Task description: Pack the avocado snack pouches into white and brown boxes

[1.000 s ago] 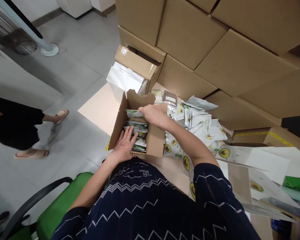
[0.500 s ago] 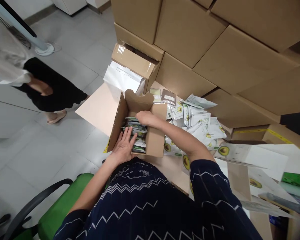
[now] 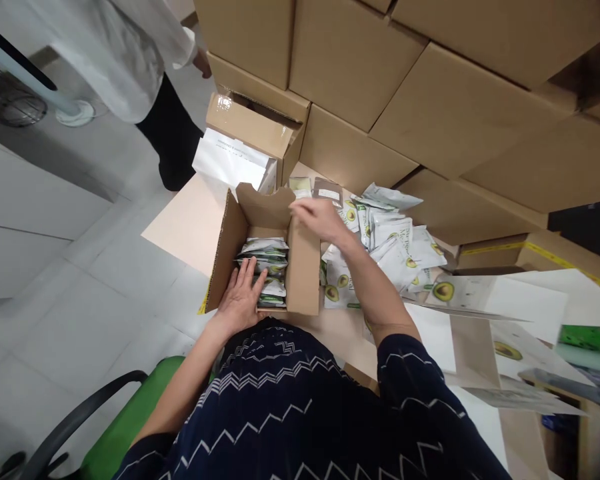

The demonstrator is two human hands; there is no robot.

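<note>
An open cardboard box [image 3: 304,273] stands before me, with several upright sachets [image 3: 267,268] packed in a row inside. My left hand [image 3: 239,297] lies over the box's left side, fingers spread and touching the sachets. My right hand [image 3: 321,217] is raised over the box's right flap, its fingers curled together with nothing visible in them. To the right of the box is a loose pile of white sachets [image 3: 393,233] with avocado pictures. A green sachet [image 3: 300,186] and a brown one [image 3: 329,191] lie beyond my right hand.
Large cardboard boxes [image 3: 353,63] are stacked behind the table. An opened carton [image 3: 250,123] with white printed paper [image 3: 233,157] stands at back left. Printed white cartons [image 3: 520,297] lie at right. A green chair [image 3: 135,413] is at lower left. Another person [image 3: 130,67] stands at upper left.
My right hand has moved out of the box, up and right over its flap. My left hand stays on the sachets. The other person has moved right, closer to the stacked boxes.
</note>
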